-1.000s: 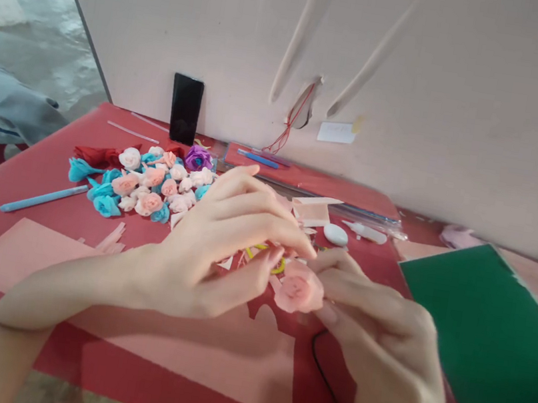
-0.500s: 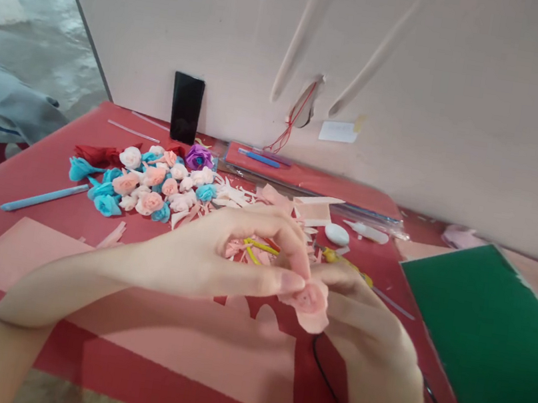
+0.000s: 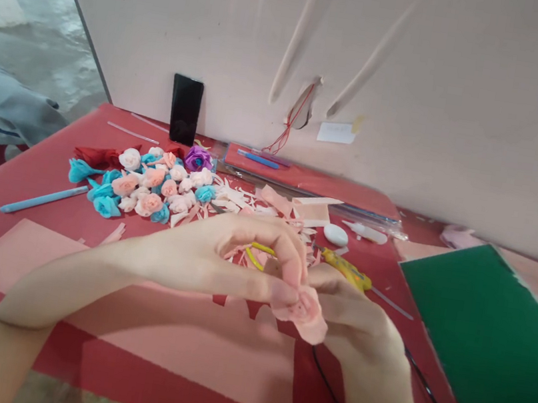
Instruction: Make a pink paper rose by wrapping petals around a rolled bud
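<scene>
A small pink paper rose [image 3: 303, 313] is held between both my hands above the red table [image 3: 22, 191]. My left hand [image 3: 220, 255] reaches in from the left and pinches the rose's petals with thumb and forefinger. My right hand [image 3: 358, 316] grips the rose from underneath on the right, fingers curled round its base. Pink paper scraps [image 3: 243, 201] and a yellow tool [image 3: 346, 272] lie just behind my hands.
A pile of finished paper roses [image 3: 151, 180] in pink, white, blue and purple lies at the back left. A blue pen [image 3: 44, 197], a black phone [image 3: 184, 109] against the wall, a pink paper sheet [image 3: 28, 253], a green sheet [image 3: 494, 350] and a black cable [image 3: 327, 385] surround me.
My left hand's fingers, spread a second ago, have closed into a pinch on the rose. Both hands and the rose have dropped slightly, uncovering the yellow tool and scraps behind.
</scene>
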`<state>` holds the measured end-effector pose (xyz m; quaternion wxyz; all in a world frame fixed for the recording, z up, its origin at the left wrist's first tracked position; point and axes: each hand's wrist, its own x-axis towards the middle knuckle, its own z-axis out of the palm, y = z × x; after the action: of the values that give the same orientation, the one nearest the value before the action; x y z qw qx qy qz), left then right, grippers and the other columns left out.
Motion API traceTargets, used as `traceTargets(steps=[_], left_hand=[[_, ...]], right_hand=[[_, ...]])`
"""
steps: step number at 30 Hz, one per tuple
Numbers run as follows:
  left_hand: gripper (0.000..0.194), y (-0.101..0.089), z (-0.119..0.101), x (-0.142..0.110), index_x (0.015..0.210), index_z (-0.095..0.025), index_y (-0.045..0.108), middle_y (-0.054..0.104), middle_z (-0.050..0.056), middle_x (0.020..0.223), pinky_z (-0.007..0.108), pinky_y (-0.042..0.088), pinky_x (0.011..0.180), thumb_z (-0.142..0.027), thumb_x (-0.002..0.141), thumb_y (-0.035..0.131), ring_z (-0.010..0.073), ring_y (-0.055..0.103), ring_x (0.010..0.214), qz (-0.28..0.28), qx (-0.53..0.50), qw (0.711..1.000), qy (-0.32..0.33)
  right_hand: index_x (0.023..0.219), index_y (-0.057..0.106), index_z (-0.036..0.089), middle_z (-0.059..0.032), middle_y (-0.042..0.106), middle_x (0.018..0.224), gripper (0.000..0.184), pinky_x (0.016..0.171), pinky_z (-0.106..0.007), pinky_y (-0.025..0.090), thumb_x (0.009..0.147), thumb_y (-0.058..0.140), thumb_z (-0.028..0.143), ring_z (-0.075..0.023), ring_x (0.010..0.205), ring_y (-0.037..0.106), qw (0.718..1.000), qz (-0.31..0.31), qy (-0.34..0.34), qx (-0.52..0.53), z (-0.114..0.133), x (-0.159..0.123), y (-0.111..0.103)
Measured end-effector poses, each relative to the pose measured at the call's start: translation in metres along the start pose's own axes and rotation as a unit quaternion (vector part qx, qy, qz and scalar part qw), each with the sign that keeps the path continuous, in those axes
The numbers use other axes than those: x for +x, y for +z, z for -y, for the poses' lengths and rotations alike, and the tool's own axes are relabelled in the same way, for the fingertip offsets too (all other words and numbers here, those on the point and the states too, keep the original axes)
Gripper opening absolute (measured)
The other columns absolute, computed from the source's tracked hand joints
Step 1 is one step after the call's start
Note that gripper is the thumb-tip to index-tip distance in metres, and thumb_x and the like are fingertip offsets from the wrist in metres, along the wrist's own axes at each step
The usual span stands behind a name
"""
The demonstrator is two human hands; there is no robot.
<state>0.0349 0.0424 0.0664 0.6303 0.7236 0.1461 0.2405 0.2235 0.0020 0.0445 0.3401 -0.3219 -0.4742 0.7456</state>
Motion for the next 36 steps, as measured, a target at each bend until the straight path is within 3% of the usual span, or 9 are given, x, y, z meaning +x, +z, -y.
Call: traceTargets(steps=[8, 13, 16, 18, 20, 22, 24, 27, 36], left_hand=[[0.010, -0.001, -0.002, 0.001, 0.071, -0.018, 0.054, 0.058, 0.001, 0.093, 0.022, 0.052, 0.073, -0.014, 0.080, 0.057, 0.0118, 0.060, 0.089, -0.013, 0.060, 0.998, 0.026], [0.011, 0.001, -0.001, 0.001, 0.075, -0.017, 0.051, 0.057, 0.002, 0.086, 0.020, 0.051, 0.056, -0.018, 0.086, 0.048, 0.0109, 0.062, 0.072, -0.002, -0.021, 0.999, -0.028], [0.006, 0.003, 0.005, 0.002, 0.081, -0.019, 0.050, 0.058, 0.003, 0.088, 0.022, 0.052, 0.063, -0.017, 0.086, 0.047, 0.0115, 0.061, 0.078, -0.096, 0.031, 0.994, 0.042], [0.004, 0.004, 0.009, 0.002, 0.084, -0.019, 0.051, 0.059, 0.003, 0.089, 0.025, 0.051, 0.068, -0.016, 0.086, 0.049, 0.0123, 0.059, 0.083, -0.203, 0.155, 0.959, 0.121], [0.007, 0.007, 0.011, 0.003, 0.081, -0.019, 0.052, 0.062, 0.002, 0.084, 0.030, 0.048, 0.075, -0.014, 0.084, 0.050, 0.0135, 0.057, 0.082, -0.289, 0.313, 0.881, 0.205], [0.008, 0.009, 0.012, 0.003, 0.076, -0.020, 0.054, 0.064, 0.000, 0.077, 0.037, 0.045, 0.084, -0.013, 0.081, 0.053, 0.0151, 0.056, 0.079, -0.336, 0.434, 0.791, 0.271], [0.007, 0.011, 0.013, 0.002, 0.074, -0.021, 0.055, 0.065, -0.001, 0.074, 0.042, 0.043, 0.089, -0.015, 0.078, 0.057, 0.0162, 0.056, 0.078, -0.356, 0.488, 0.741, 0.293], [0.006, 0.013, 0.014, 0.003, 0.073, -0.021, 0.056, 0.066, -0.003, 0.074, 0.046, 0.040, 0.095, -0.018, 0.076, 0.059, 0.0157, 0.057, 0.078, -0.356, 0.499, 0.737, 0.284], [0.005, 0.016, 0.015, 0.004, 0.074, -0.023, 0.057, 0.066, -0.003, 0.073, 0.049, 0.038, 0.100, -0.022, 0.077, 0.060, 0.0157, 0.058, 0.077, -0.362, 0.477, 0.751, 0.279]], right_hand=[[0.059, 0.071, 0.021, 0.0024, 0.057, 0.052, 0.017, 0.045, -0.018, 0.033, 0.062, 0.075, 0.038, -0.0070, 0.050, 0.046, 0.999, -0.011, 0.029, 0.023, -0.003, 0.002, -0.001], [0.060, 0.069, 0.019, 0.0035, 0.049, 0.052, 0.017, 0.046, -0.019, 0.034, 0.067, 0.072, 0.034, -0.0059, 0.049, 0.039, 0.998, -0.008, 0.017, 0.065, -0.009, 0.000, 0.000], [0.064, 0.065, 0.019, 0.0047, 0.040, 0.052, 0.018, 0.049, -0.020, 0.037, 0.075, 0.066, 0.033, -0.0073, 0.050, 0.034, 0.994, -0.033, -0.020, 0.100, -0.013, -0.001, 0.004], [0.068, 0.064, 0.020, 0.0049, 0.037, 0.052, 0.016, 0.053, -0.020, 0.039, 0.079, 0.062, 0.032, -0.0084, 0.052, 0.034, 0.992, -0.047, -0.038, 0.111, -0.013, -0.002, 0.007], [0.070, 0.063, 0.021, 0.0049, 0.036, 0.052, 0.016, 0.057, -0.020, 0.041, 0.080, 0.062, 0.033, -0.0092, 0.054, 0.035, 0.992, -0.055, -0.047, 0.108, -0.013, -0.002, 0.010], [0.070, 0.062, 0.021, 0.0052, 0.037, 0.052, 0.015, 0.058, -0.020, 0.041, 0.078, 0.064, 0.034, -0.0092, 0.053, 0.035, 0.991, -0.071, -0.053, 0.098, -0.012, -0.002, 0.012], [0.070, 0.062, 0.022, 0.0051, 0.040, 0.052, 0.015, 0.055, -0.020, 0.040, 0.077, 0.065, 0.035, -0.0091, 0.052, 0.035, 0.990, -0.089, -0.057, 0.092, -0.012, -0.003, 0.014], [0.071, 0.064, 0.023, 0.0040, 0.048, 0.054, 0.012, 0.052, -0.020, 0.039, 0.077, 0.065, 0.033, -0.0098, 0.054, 0.042, 0.989, -0.100, -0.057, 0.088, -0.013, -0.002, 0.014], [0.067, 0.068, 0.024, 0.0035, 0.061, 0.060, 0.010, 0.065, -0.020, 0.047, 0.075, 0.068, 0.030, -0.0094, 0.063, 0.057, 0.990, -0.095, -0.082, 0.069, -0.014, 0.001, 0.017]])
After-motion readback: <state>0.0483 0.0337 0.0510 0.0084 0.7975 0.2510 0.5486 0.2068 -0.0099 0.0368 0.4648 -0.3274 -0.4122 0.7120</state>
